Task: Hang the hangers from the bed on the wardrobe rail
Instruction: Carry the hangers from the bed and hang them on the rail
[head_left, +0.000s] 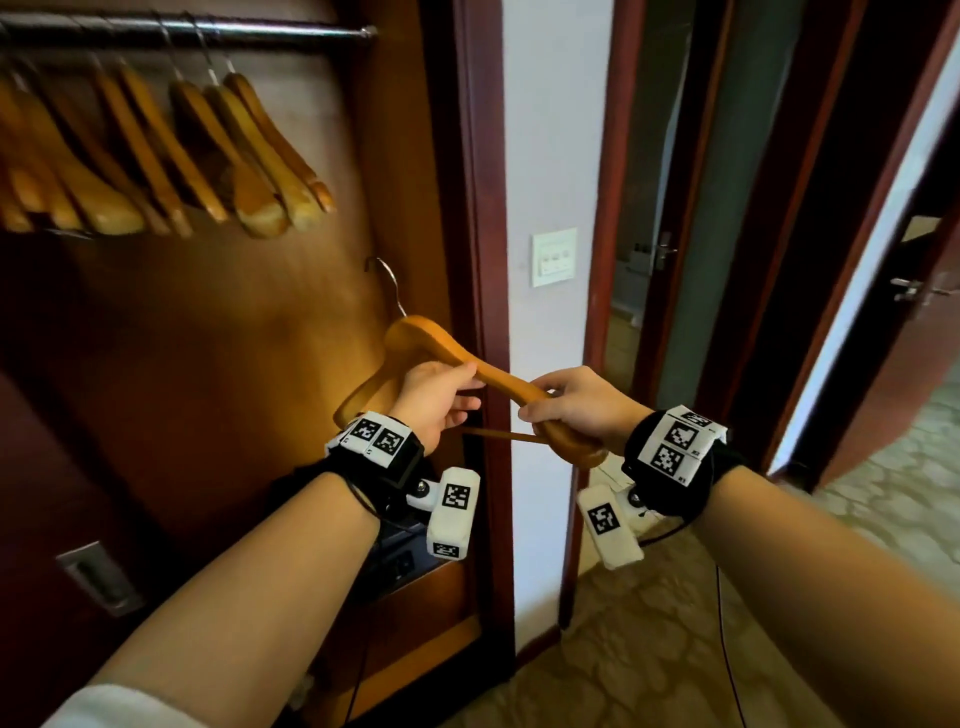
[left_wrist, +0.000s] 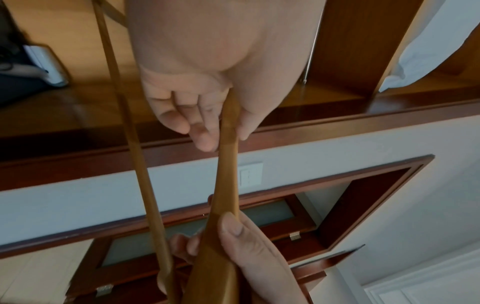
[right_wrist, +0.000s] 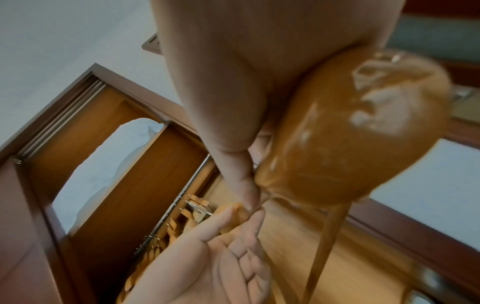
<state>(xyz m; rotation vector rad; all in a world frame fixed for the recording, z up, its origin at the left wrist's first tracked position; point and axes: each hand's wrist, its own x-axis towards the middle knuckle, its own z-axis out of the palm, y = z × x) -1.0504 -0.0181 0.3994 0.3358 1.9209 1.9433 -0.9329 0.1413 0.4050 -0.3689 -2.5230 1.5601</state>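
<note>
While the head view shows the open wardrobe, a curved honey-coloured wooden hanger with a metal hook (head_left: 498, 382) is held between both hands well below the horizontal chrome wardrobe rail (head_left: 208, 34), hook uppermost. The left hand (head_left: 436, 400) pinches the arm nearest the neck, thumb on top, and the right hand (head_left: 576, 405) curls its fingers round the broad shoulder end; two-handed support probably steadies the hanger for the lift. A row of matching wooden hangers (head_left: 156, 156) already hangs on the rail. A white wall switch plate (head_left: 554, 257) sits beside the wardrobe frame. The wrist bands carry black-and-white square code markers only; no readable writing.

From the left wrist view, the left thumb and fingers (left_wrist: 205, 135) press the hanger's arm between them, and the thin lower bar (left_wrist: 135, 144) runs free alongside.

In the right wrist view, the glossy shoulder end (right_wrist: 350, 133) lies against the right palm. No brand mark is legible.
</note>
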